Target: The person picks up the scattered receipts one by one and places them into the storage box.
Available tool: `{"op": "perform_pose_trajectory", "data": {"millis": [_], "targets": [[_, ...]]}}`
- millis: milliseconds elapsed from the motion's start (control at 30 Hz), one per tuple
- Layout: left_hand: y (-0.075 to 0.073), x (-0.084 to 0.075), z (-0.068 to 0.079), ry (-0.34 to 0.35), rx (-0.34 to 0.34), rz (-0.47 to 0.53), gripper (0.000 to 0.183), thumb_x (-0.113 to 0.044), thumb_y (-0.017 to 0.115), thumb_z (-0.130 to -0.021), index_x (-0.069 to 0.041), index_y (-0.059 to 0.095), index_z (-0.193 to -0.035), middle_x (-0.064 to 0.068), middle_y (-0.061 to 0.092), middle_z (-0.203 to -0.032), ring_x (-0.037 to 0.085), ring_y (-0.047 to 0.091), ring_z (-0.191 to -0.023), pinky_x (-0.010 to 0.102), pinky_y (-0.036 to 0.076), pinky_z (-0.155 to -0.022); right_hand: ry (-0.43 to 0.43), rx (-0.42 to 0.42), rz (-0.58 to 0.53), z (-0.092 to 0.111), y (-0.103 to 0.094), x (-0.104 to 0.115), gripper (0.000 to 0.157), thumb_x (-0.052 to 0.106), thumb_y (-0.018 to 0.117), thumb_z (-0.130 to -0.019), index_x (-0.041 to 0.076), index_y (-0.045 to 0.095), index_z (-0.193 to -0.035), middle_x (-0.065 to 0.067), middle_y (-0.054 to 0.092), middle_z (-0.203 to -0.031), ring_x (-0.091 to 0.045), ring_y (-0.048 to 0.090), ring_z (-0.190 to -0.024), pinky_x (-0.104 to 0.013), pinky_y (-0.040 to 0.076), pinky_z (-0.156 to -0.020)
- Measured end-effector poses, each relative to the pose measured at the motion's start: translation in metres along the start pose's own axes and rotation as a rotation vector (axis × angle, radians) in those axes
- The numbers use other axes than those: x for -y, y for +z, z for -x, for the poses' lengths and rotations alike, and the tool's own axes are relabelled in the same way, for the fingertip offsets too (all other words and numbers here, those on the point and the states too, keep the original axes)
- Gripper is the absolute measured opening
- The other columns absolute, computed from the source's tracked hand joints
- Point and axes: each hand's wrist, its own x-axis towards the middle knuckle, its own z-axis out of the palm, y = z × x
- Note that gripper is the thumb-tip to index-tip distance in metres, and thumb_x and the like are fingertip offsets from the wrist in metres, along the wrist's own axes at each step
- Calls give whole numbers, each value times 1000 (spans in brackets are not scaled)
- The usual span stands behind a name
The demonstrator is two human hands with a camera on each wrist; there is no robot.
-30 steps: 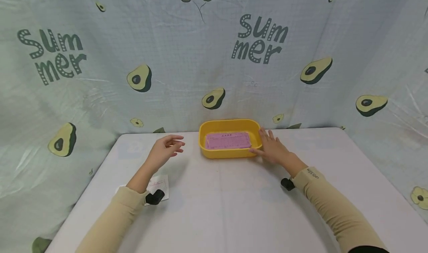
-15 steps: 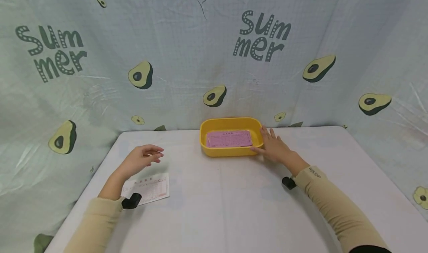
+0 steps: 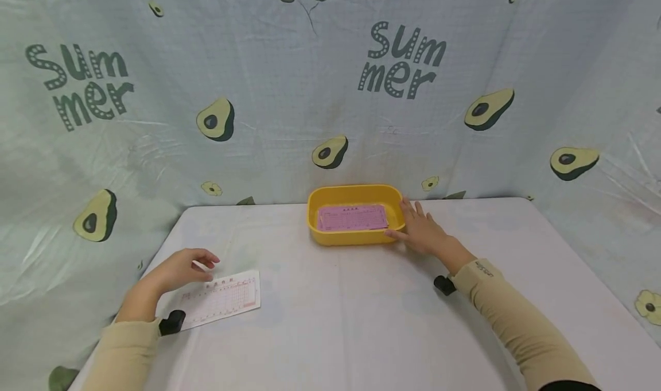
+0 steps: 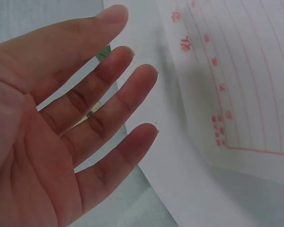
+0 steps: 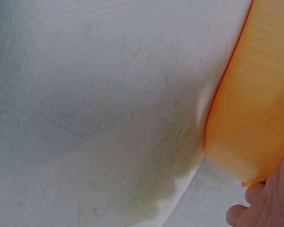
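Note:
A yellow plastic tray (image 3: 343, 239) stands at the back of the white table with a pink printed form (image 3: 353, 217) lying inside. My right hand (image 3: 424, 230) rests on the tray's right end, fingers spread and fairly straight; the right wrist view shows the tray's orange-looking wall (image 5: 251, 104) and only a bit of that hand. At the left lies a white sheet with red print (image 3: 227, 297), perhaps a form pad. Over its far left part hovers my left hand (image 3: 178, 271), holding nothing, its fingers loose and apart from the paper in the left wrist view.
The white table (image 3: 330, 322) ends just behind the tray, where a pale cloth (image 3: 279, 92) printed with avocados hangs. Black wrist cameras, such as the left one (image 3: 172, 322), sit at both cuffs.
My left hand has moved left and nearer, away from the tray toward the white sheet, uncovering more of it. The right hand has stayed at the tray.

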Motion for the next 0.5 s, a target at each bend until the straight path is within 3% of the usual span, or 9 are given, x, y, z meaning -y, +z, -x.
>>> {"op": "perform_pose_trajectory", "data": {"millis": [200,500], "targets": [[2,17,5,-111,-17,-3,31,-3,78,-87,7,67,-114,10,65,-100,30,62,-94,46,53,-80,1,9,0,-1,-2,1,105,64,49,-101,-9,3,-160,-25,-4,-168,-49,-3,-152,-65,8,-120],[0,35,17,-195,-27,-46,36,-17,86,-82,3,68,-105,8,61,-94,28,55,-90,42,46,-78,-10,1,-14,-1,1,-1,108,66,50,-99,-9,2,-160,-25,-4,-168,-49,-2,-152,-66,7,-119]]}}
